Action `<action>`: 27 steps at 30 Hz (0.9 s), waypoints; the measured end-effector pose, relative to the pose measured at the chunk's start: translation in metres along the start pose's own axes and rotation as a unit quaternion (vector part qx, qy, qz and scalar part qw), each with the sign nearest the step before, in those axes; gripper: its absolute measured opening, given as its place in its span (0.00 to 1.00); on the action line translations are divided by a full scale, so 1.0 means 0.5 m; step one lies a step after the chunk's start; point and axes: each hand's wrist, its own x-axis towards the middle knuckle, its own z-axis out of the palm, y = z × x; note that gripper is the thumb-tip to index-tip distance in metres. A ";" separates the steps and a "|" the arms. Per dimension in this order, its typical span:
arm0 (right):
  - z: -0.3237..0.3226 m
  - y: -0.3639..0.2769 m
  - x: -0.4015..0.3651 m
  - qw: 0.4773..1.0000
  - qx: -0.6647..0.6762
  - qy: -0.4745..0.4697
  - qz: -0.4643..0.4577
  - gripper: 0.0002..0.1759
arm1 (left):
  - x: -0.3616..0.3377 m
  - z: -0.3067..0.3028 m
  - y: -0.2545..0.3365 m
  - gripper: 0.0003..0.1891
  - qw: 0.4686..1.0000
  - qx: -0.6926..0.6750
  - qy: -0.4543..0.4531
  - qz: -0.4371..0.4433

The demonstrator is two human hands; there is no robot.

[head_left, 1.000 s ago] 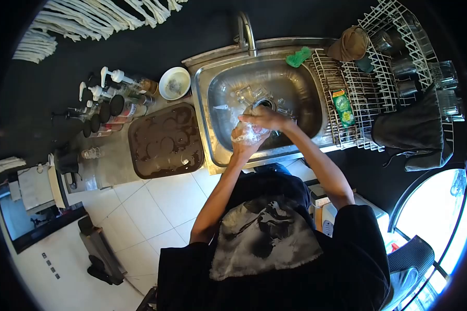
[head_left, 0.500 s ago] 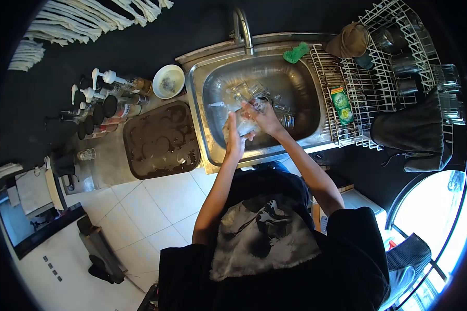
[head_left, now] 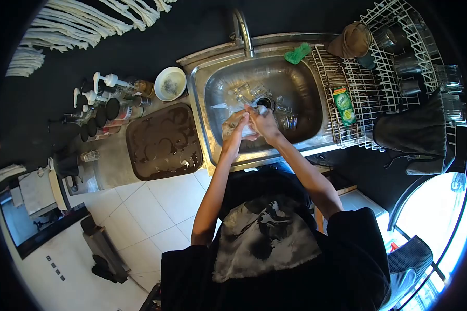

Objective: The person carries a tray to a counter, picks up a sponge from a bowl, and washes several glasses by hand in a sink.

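Over the near part of the steel sink [head_left: 198, 129], both my hands are close together around a wet, whitish, see-through glass [head_left: 248, 129]. My left hand [head_left: 234, 128] wraps it from the left. My right hand [head_left: 264, 126] is closed against it from the right, its fingertips partly hidden. Most of the glass is covered by my fingers, so its exact shape does not show. Just beyond my hands, several clear glasses [head_left: 250, 92] lie in the basin. Another clear glass [head_left: 289, 122] lies to the right of my right hand.
A tap [head_left: 244, 33] stands at the sink's back edge, with a green sponge [head_left: 297, 53] at the back right corner. On the right are a wire rack [head_left: 350, 78] and a green packet [head_left: 343, 106]. On the left are a wet brown tray [head_left: 163, 142], a white bowl [head_left: 170, 83] and pump bottles [head_left: 117, 80].
My hands have drawn closer together around the glass, the left thumb now lying over it. The right hand has shifted slightly toward me. Other things stay in place.
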 end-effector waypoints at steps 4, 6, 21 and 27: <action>0.018 0.006 -0.014 0.986 0.100 0.110 -0.078 0.16 | 0.004 -0.011 0.003 0.24 0.999 -0.009 -0.043 -0.001; 0.018 0.008 -0.013 0.969 0.167 0.141 -0.113 0.17 | -0.007 0.002 0.003 0.24 0.999 0.010 -0.014 0.030; 0.020 0.110 0.024 0.994 0.089 0.057 -0.033 0.18 | -0.004 -0.040 -0.001 0.43 0.909 0.409 -0.007 -0.081; -0.042 0.137 0.076 0.965 0.170 0.191 -0.059 0.21 | 0.023 -0.023 -0.015 0.37 0.928 0.369 -0.052 -0.022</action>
